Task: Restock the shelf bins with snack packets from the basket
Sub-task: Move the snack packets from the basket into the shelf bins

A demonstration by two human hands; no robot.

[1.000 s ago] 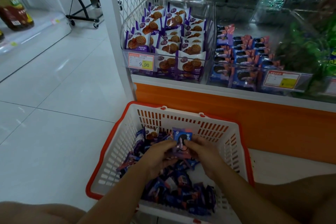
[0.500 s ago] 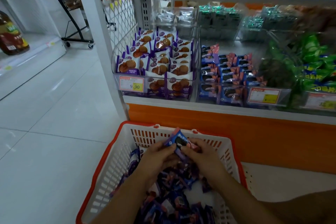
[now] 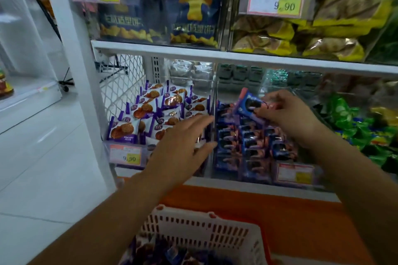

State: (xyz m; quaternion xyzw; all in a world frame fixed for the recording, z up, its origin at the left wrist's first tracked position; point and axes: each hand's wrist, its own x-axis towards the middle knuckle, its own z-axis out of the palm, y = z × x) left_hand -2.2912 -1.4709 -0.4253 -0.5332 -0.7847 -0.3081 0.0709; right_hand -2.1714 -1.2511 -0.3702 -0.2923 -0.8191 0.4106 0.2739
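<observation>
Head view puts our right hand [image 3: 288, 118] up over the shelf, thumb and fingertips pinching one blue cookie packet [image 3: 247, 104] by its right end. The packet sticks out to the left of the hand and is tilted, its long axis running from upper left down to lower right. It hangs just above the rear rows of the blue bin [image 3: 237, 178], which already holds standing rows of the same blue packets.

Our left hand [image 3: 183, 142] is released and holds nothing. Its fingers are straight, and the fingertips reach the clear divider between the blue bin and the waffle bin [image 3: 120, 142] beside it.

So the target lies directly below and slightly forward of the right hand, which is the nearer of the two. We judge that the packet needs turning upright to match the rows before it goes down. The left hand looks placed to steady the divider or part the rows.

Below us, near our body, the basket [image 3: 200, 232] holds more blue packets, so restocking is far from finished.
</observation>
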